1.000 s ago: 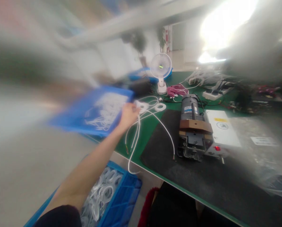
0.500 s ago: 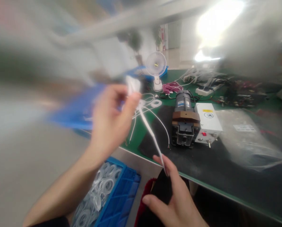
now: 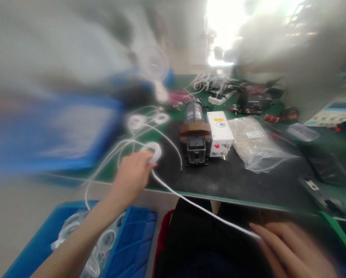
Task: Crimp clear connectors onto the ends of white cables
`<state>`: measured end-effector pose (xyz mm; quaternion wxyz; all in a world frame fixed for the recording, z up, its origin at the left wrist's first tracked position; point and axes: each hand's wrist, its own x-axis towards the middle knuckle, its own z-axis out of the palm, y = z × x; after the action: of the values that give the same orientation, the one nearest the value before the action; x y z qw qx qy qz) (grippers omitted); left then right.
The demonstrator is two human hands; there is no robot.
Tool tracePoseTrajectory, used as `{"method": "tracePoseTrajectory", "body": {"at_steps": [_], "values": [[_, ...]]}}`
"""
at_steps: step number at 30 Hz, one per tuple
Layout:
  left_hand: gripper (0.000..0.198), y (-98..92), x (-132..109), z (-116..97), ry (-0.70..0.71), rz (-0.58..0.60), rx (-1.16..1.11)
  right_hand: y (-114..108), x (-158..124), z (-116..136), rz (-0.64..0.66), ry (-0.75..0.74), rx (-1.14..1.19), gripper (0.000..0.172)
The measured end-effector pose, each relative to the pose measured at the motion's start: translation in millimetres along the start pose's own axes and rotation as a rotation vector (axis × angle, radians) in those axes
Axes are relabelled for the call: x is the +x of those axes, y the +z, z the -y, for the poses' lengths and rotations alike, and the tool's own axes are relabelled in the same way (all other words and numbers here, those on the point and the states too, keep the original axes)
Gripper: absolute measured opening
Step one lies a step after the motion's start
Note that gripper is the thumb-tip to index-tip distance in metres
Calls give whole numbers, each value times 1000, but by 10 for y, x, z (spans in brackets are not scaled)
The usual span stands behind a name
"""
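My left hand (image 3: 133,172) is closed on a small coil of white cable (image 3: 156,151) above the bench's front edge. A taut length of the white cable (image 3: 203,210) runs from it down to the right. At its far end my right hand (image 3: 291,247), blurred by motion, pinches the cable between thumb and fingers. More loops of white cable (image 3: 110,152) trail left of my left hand and drop past the edge. Just beyond lie other coils (image 3: 136,122) of white cable on the green mat, one strand ending beside the motor-driven machine (image 3: 196,133).
A white control box (image 3: 220,133) with a lit red switch adjoins the machine. To its right lies a clear plastic bag (image 3: 249,144). Below the bench, a blue crate (image 3: 132,241) holds many coils. A blue tray (image 3: 103,154) and a white fan (image 3: 154,65) stand left.
My right hand has moved far right and closed on the cable, pulling it straight. My left hand has come down with the coil. The view has shifted right.
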<state>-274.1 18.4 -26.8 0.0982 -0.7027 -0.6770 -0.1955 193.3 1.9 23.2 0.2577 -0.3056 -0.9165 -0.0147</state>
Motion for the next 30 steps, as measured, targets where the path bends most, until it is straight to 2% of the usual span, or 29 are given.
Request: {"method": "tracePoseTrajectory", "body": {"at_steps": [2, 4, 6, 7, 8, 9, 10, 11, 12, 13, 15, 17, 20, 24, 27, 30], "values": [[29, 195, -142, -8, 60, 43, -61, -79, -69, 40, -34, 64, -126, 28], [29, 229, -242, -95, 96, 49, -104, -97, -67, 152, -79, 109, -187, 39], [37, 106, -313, -305, 60, -3, -125, -85, 23, 299, -102, 94, -199, 53], [39, 4, -341, -459, -12, -63, -156, -75, 95, 376, -94, 80, -185, 53], [40, -110, -364, -642, -87, -104, -208, -64, 176, 451, -144, 85, -160, 49], [37, -220, -382, -847, -128, -127, -294, -49, 259, 522, -130, 62, -124, 44], [33, -315, -393, -1064, -158, -95, -411, -30, 333, 588, -123, 37, -98, 38], [29, -386, -394, -1283, -202, -9, -564, -4, 392, 649, -119, 20, -83, 34], [26, -429, -385, -1496, -259, 133, -763, 28, 431, 702, -122, 4, -82, 31], [27, -443, -367, -1691, -331, 301, -968, 66, 449, 748, -141, -8, -84, 29], [35, -409, -311, -2008, -466, 538, -1309, 153, 429, 818, -182, -31, -78, 23], [39, -349, -263, -2209, -558, 645, -1511, 231, 370, 855, -188, -62, -59, 22], [35, -313, -260, -2327, -622, 621, -1607, 285, 282, 857, -155, -78, -8, 24], [27, -374, -351, -2312, -643, 494, -1556, 206, 199, 774, -145, 9, 206, 26], [24, -426, -416, -2316, -651, 438, -1536, 92, 181, 690, -197, 218, 374, 29], [20, -441, -465, -2375, -650, 425, -1543, 16, 253, 648, -216, 451, 467, 22]]}}
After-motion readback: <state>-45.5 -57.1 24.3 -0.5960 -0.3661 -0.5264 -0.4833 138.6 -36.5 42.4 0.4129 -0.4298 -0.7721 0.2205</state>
